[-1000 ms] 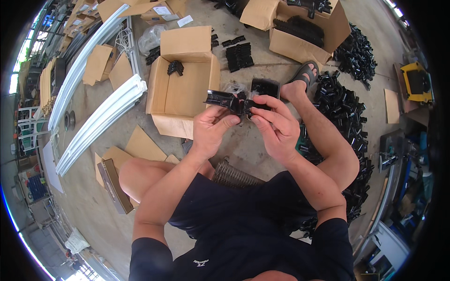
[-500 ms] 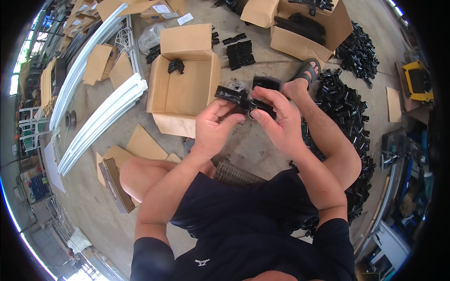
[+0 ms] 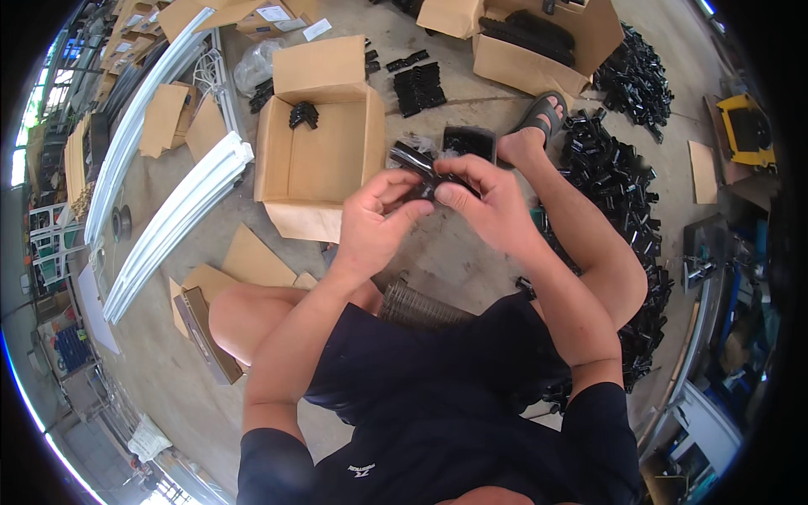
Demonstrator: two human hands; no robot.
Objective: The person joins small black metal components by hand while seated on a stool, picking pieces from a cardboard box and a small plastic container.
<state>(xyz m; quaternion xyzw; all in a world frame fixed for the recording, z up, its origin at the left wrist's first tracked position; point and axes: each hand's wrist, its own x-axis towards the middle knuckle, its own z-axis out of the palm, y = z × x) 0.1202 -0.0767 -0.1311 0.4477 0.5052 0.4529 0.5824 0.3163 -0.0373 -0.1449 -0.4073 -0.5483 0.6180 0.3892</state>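
My left hand [image 3: 376, 220] and my right hand [image 3: 495, 206] meet in front of me, both closed round one black, glossy tube-like connector piece [image 3: 411, 157]. One tubular arm of it sticks out past my left fingers toward the upper left. Fingers and thumbs of both hands cover its middle and its lower right part. Just beyond my right fingers lies a black square tray-like thing [image 3: 471, 141], with crumpled clear plastic [image 3: 418, 145] beside it. An open cardboard box [image 3: 271, 160] stands left of my hands, with a few black connectors [image 3: 304, 115] at its far left inside.
Rows of black connectors [image 3: 418, 89] lie on the floor beyond the box. A large heap of them [image 3: 613, 181] spreads along my right leg. Another open carton [image 3: 522, 69] with black parts stands at the far right. White long profiles [image 3: 181, 215] lie to the left.
The connector has been turned in my fingers, so its protruding arm tilts more steeply. Both hands still hold it. The whole view has shifted slightly.
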